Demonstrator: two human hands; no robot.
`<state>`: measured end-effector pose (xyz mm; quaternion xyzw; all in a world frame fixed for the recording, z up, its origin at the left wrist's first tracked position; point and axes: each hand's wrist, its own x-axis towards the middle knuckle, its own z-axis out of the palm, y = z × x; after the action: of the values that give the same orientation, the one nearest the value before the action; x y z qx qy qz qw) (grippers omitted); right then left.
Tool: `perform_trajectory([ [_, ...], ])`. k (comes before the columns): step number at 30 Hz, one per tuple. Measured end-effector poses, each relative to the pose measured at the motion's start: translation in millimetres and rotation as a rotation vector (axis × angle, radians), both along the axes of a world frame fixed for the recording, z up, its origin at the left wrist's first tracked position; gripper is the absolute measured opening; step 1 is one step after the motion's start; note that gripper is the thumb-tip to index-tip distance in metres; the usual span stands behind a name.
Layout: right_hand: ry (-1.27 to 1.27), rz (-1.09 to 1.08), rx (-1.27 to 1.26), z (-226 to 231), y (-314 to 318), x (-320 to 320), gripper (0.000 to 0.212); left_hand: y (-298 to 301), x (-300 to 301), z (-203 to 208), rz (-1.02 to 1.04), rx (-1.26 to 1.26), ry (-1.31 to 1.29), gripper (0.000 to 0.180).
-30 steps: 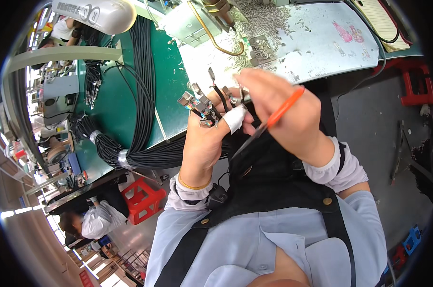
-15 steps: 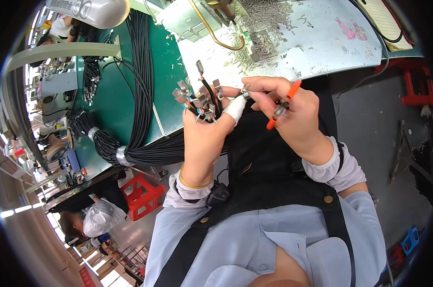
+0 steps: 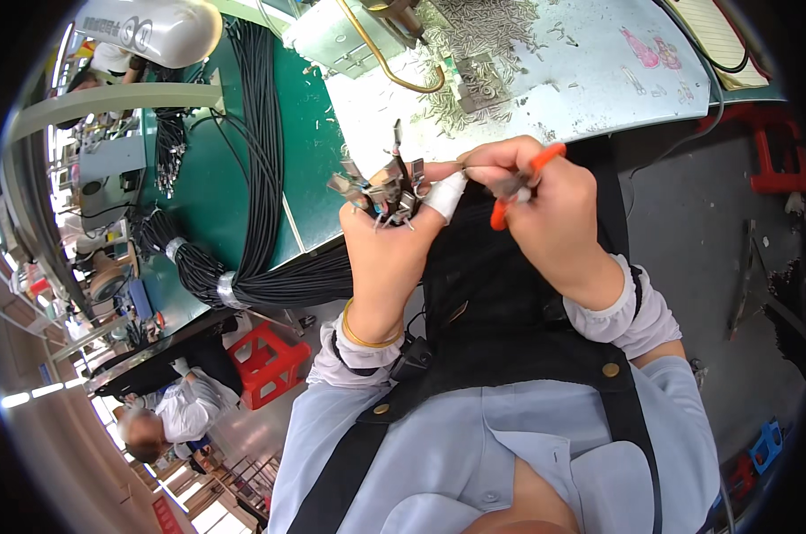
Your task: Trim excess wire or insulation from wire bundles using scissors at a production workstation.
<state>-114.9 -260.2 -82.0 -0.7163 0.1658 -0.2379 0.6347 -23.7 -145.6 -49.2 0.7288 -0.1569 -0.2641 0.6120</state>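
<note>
My left hand (image 3: 383, 258) is closed around several black cables whose ends carry silvery metal connectors (image 3: 387, 189) and fine coloured wires. White wrapping (image 3: 446, 194) covers its thumb. The thumb and forefinger meet the fingertips of my right hand (image 3: 554, 218) just in front of the bench edge. Whatever sits between those fingertips is too small to make out. Across my right palm lies a small pair of orange-handled pliers (image 3: 547, 158), its metal middle slightly blurred and the hand curled around it.
A machine with a curved brass-coloured tube (image 3: 378, 55) stands on the bench among many small metal pieces (image 3: 481, 44). A thick bundle of black cables (image 3: 287, 278) runs leftward over the green bench top (image 3: 310, 169). Red stools (image 3: 270, 363) and a seated co-worker (image 3: 194, 408) are behind.
My fingertips have shifted slightly right, still together. The pliers have turned a little in my right hand. The connectors in my left hand have tilted and bunched closer. The co-worker has shifted position.
</note>
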Motion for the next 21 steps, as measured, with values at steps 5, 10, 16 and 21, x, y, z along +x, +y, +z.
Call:
perform_trajectory([
  [5,-0.019,-0.064,-0.108,-3,2,3,0.005,-4,-6,-5,-0.1,0.038,-0.49,0.018],
  [10,-0.158,-0.043,0.096,-7,2,6,0.003,-1,2,8,-0.077,-0.038,0.108,0.016],
  [16,-0.226,-0.08,-0.29,4,-4,-2,0.016,8,10,9,-0.153,-0.247,0.498,0.013],
  [21,0.168,0.067,-0.386,7,-4,-13,0.03,7,2,12,-0.058,-0.251,0.325,0.014],
])
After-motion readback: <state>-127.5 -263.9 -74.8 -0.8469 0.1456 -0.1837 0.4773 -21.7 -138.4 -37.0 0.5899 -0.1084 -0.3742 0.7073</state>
